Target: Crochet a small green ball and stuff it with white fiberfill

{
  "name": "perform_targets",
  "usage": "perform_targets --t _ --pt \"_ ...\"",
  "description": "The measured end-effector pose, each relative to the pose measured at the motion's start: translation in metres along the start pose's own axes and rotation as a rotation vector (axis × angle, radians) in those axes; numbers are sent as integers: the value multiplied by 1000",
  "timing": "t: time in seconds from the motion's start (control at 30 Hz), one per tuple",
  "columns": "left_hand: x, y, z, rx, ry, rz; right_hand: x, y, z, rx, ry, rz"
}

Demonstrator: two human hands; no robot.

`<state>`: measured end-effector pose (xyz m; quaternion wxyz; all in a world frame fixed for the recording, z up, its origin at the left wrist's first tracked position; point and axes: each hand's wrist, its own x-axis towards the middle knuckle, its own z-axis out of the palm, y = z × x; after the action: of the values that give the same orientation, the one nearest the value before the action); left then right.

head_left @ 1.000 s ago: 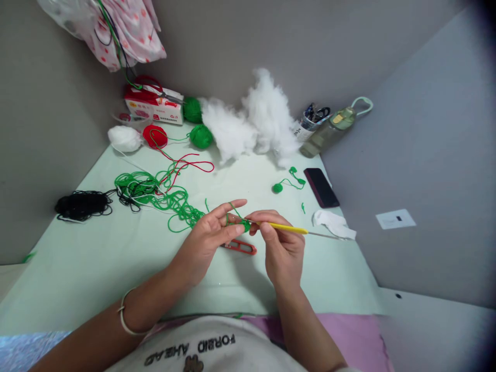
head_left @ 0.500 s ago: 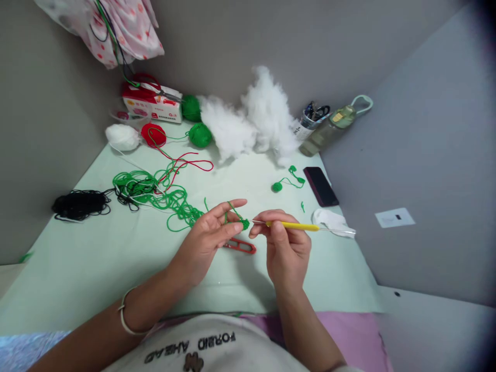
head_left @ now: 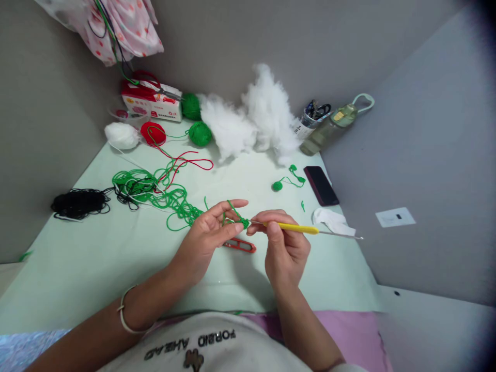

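Between the thumb and fingers of my left hand (head_left: 211, 230) is a small green crochet piece (head_left: 245, 223), with green yarn (head_left: 234, 207) running up over the raised index finger. My right hand (head_left: 284, 243) grips a yellow-handled crochet hook (head_left: 296, 227) like a pen. Its thin metal tip meets the crochet piece, while the other metal end points out to the right. Under my left hand lies a pair of red thread snips (head_left: 242, 245), partly covered. A loose tangle of green yarn (head_left: 178, 201) spreads to the left of my left hand.
Black yarn (head_left: 79, 203), a white ball (head_left: 122, 135) and a red ball (head_left: 153, 134) lie left. White stuffing (head_left: 267, 119) sits at the back. On the right are a phone (head_left: 321, 185), a bottle (head_left: 329, 126), a pen cup (head_left: 308, 124) and white tissue (head_left: 333, 221).
The crochet hook has turned slightly in my right hand, its rear end now lower and further right. My left hand keeps its hold on the crochet piece almost unmoved.
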<state>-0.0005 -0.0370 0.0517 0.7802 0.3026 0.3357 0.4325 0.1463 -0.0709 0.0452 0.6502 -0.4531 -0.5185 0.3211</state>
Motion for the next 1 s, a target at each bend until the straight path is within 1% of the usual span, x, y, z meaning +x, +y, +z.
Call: perform_targets --t 0.13,0.23,0.33,0.43,0.53,0.6,0.77,0.87,0.93,1.0 --pt "-1 2 1 -21 -5 -12 0 1 1 -66 -7 -39" --pt "0 3 1 -46 -23 -50 0 2 1 -97 -18 -71" --pt "1 0 1 -69 -41 -68 -1 3 2 -177 -21 -142" --pt "2 -4 1 -41 -8 -19 -5 4 2 -310 -24 -234" --pt "1 -7 2 26 56 68 -9 5 2 -398 -47 -275" --pt "0 -6 2 33 68 77 -10 4 2 -420 -51 -274" --pt "0 -1 4 -47 52 -54 -10 2 -1 -409 -50 -273" --pt "1 0 3 -61 53 -69 -8 2 -2 -357 -41 -257" --pt "1 -1 2 -56 30 -76 -5 2 -3 -273 -48 -197" --pt "0 -3 3 -42 12 -67 -2 4 -4 -206 -74 -105"
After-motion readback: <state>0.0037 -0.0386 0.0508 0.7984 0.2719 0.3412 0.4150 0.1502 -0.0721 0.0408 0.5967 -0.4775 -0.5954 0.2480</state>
